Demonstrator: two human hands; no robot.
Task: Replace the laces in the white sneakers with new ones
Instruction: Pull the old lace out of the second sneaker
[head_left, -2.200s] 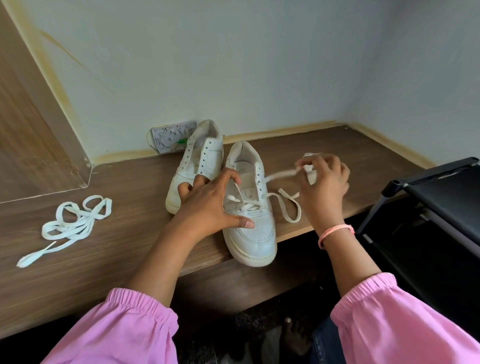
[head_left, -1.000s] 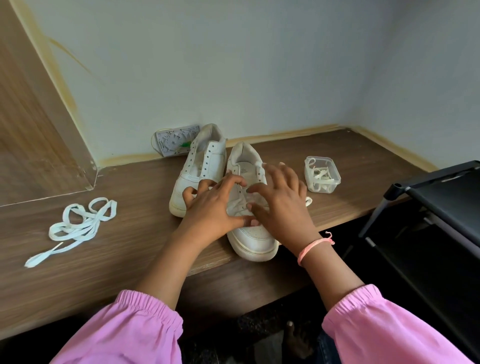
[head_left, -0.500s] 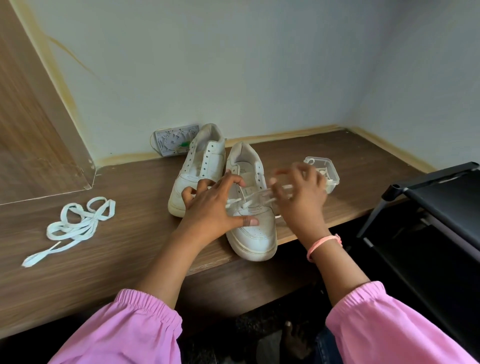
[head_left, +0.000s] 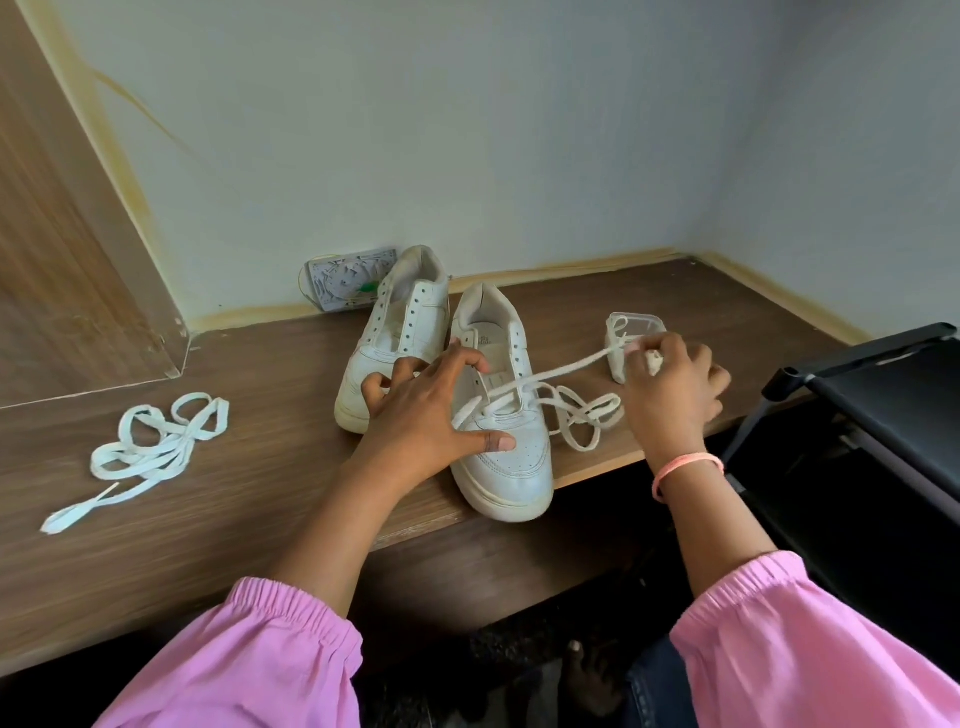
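Two white sneakers stand side by side on the wooden shelf. The right sneaker (head_left: 511, 452) has its toe over the front edge; the left sneaker (head_left: 395, 338) behind it shows bare eyelets. My left hand (head_left: 431, 410) rests spread over the right sneaker's laced part, thumb on the toe box. A white lace (head_left: 566, 371) runs taut from the lower eyelets to my right hand (head_left: 670, 395), which pinches it out to the right. The lace's loose end lies looped on the shelf (head_left: 587, 421) beside the shoe.
A pile of loose white laces (head_left: 150, 441) lies at the left of the shelf (head_left: 249, 478). A small clear plastic box (head_left: 636, 332) sits behind my right hand. A patterned flat pack (head_left: 348, 280) leans on the wall. A black rack (head_left: 872, 395) stands at the right.
My right hand has moved from the sneaker's laces out to the right, drawing the lace taut through the eyelets. My left hand has stayed on the shoe.
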